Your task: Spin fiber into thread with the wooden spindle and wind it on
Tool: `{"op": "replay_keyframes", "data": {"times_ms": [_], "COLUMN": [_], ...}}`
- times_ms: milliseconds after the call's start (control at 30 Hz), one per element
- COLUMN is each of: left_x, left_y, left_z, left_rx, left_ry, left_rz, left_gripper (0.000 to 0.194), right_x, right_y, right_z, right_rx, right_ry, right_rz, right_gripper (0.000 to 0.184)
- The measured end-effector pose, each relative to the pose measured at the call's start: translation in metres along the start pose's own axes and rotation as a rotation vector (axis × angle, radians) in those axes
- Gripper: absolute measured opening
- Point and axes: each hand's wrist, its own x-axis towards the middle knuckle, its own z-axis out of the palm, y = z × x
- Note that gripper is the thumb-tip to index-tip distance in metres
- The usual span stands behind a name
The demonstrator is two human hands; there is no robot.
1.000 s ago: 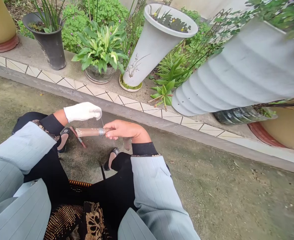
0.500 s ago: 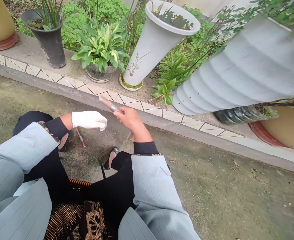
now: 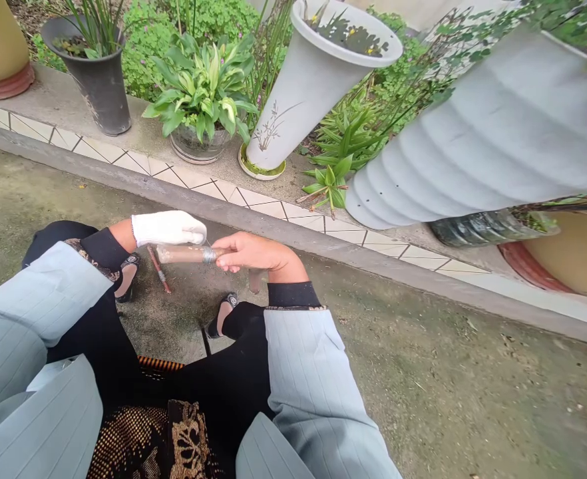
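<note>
My right hand (image 3: 248, 253) is wrapped round a brown wooden stick (image 3: 184, 254), which lies nearly level with one end pointing left. A band of silvery wire (image 3: 208, 254) is wound round the stick just beyond my fingers. Below my right wrist, a blurred brownish piece (image 3: 256, 281) shows; whether it belongs to the stick I cannot tell. Wearing a white glove, my left hand (image 3: 171, 228) is closed just above the stick's left part, and a thin strand of the wire seems to run into its fingers. A similar reddish stick (image 3: 160, 269) with a silvery band lies on the ground beyond.
A low tiled ledge (image 3: 303, 216) crosses ahead of my hands. On it stand a dark pot (image 3: 106, 93), a glass bowl of leafy plant (image 3: 201, 143), a tall white planter (image 3: 293, 100) and a ribbed grey planter (image 3: 453, 140). My shoes rest on the concrete ground (image 3: 448, 372).
The stick has swung down from an upward slant to nearly level, its free end moving left and toward me. My left hand has shifted slightly left and up.
</note>
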Motion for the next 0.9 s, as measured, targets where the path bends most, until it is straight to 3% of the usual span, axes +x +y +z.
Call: {"op": "replay_keyframes", "data": {"times_ms": [167,267,333,433,533,633,767,900], "left_x": [0.004,0.006,0.006,0.005,0.003,0.001,0.000,0.001], "left_y": [-0.002,0.000,0.004,0.008,0.011,0.013,0.016,0.012], "left_z": [0.007,0.010,0.011,0.010,0.010,0.008,0.005,0.000], "left_rx": [-0.117,-0.149,-0.215,-0.296,-0.302,-0.277,-0.161,0.048], "left_ry": [0.059,0.025,-0.005,-0.051,-0.075,-0.043,0.058,0.152], "left_rz": [-0.046,-0.055,-0.039,-0.001,0.026,0.035,0.013,-0.014], "left_gripper": [0.035,0.036,0.036,0.038,0.038,0.038,0.034,0.030], "right_x": [-0.014,-0.013,-0.009,-0.004,0.001,0.004,0.009,0.014], "right_y": [-0.001,0.004,0.011,0.021,0.027,0.026,0.021,0.021], "right_z": [-0.012,-0.020,-0.025,-0.029,-0.030,-0.026,-0.015,-0.003], "right_rx": [0.313,0.422,0.413,0.319,0.112,-0.246,-0.533,-0.473], "right_ry": [0.631,0.962,1.079,1.128,1.112,0.989,0.634,0.162], "right_rz": [-0.285,-0.320,-0.264,-0.123,0.084,0.310,0.470,0.473], "right_gripper": [0.039,0.043,0.043,0.042,0.034,0.023,0.020,0.019]}}
